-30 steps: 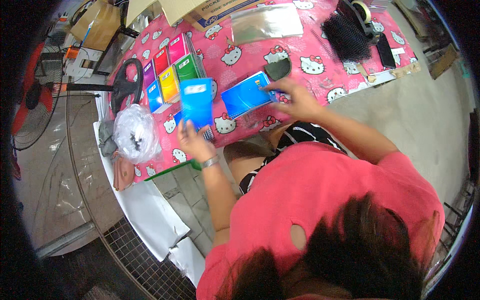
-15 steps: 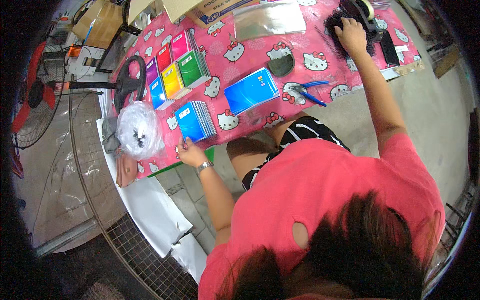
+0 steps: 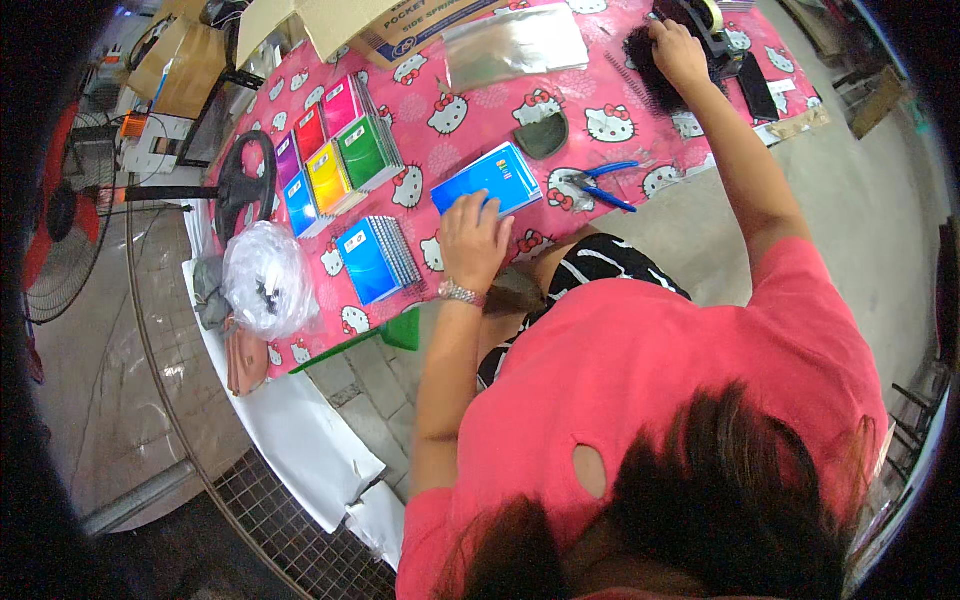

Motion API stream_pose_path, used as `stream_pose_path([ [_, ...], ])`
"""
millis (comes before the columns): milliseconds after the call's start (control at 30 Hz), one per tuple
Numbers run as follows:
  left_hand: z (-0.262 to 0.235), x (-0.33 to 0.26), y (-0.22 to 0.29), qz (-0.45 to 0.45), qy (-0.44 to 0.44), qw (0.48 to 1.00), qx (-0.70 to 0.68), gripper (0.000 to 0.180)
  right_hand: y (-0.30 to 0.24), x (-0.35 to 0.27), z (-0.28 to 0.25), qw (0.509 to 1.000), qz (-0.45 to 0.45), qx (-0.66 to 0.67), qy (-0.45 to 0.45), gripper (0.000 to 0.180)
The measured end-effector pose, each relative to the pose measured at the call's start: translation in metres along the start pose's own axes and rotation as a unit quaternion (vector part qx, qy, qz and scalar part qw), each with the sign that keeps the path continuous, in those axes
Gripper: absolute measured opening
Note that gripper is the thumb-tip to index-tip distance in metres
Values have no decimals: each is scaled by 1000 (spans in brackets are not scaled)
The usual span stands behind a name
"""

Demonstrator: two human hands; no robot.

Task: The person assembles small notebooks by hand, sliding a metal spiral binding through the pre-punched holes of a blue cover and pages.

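Observation:
My left hand (image 3: 474,242), a watch on its wrist, lies with fingers apart over the near edge of a blue notebook stack (image 3: 502,176). To its left sits a smaller stack of blue spiral notebooks (image 3: 368,262), coils showing on the right side. Far right, my right hand (image 3: 682,58) reaches to a tangled heap of black binding coils (image 3: 648,72). Its fingers are bent together at the heap's far side; what they pinch is too small to make out. Blue-handled pliers (image 3: 606,188) rest right of the blue stack.
Several colored notebook stacks (image 3: 330,176) stand at the left. Beyond are a clear plastic sheet (image 3: 520,45) and a cardboard box (image 3: 400,28). A dark green pouch-like piece (image 3: 543,136), tape dispenser (image 3: 722,45), black phone-like slab (image 3: 757,88), plastic bag (image 3: 268,280) and fan (image 3: 75,210) surround the work.
My left hand has moved from the small blue notebook stack rightward onto the other blue stack. My right hand has shifted slightly at the coils, its fingers drawn closer together. The view has shifted a little.

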State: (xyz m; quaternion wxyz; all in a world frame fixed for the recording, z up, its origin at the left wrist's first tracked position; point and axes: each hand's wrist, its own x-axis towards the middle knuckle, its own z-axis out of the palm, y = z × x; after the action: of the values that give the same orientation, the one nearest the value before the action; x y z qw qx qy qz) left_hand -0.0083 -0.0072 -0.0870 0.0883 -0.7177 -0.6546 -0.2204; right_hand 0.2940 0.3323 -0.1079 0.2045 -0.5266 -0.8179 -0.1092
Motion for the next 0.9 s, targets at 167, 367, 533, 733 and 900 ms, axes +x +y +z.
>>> stream_pose_path([
  [167,-3,17,-5,37,-86,995,-47,27,2,4,-26,992,-36,99,69,30],
  [367,-42,45,-12,25,-75,994,-69,21,-123,-47,-72,852,-181,474,-127,23],
  [533,-25,51,-7,9,-30,999,10,22,-188,-75,-89,790,-193,558,-164,29],
  [733,-16,50,-7,4,10,1000,14,22,-194,-78,-92,806,-215,532,-147,26],
  [900,-13,49,-7,-4,8,1000,9,23,-194,-89,-90,773,-143,577,-223,22],
])
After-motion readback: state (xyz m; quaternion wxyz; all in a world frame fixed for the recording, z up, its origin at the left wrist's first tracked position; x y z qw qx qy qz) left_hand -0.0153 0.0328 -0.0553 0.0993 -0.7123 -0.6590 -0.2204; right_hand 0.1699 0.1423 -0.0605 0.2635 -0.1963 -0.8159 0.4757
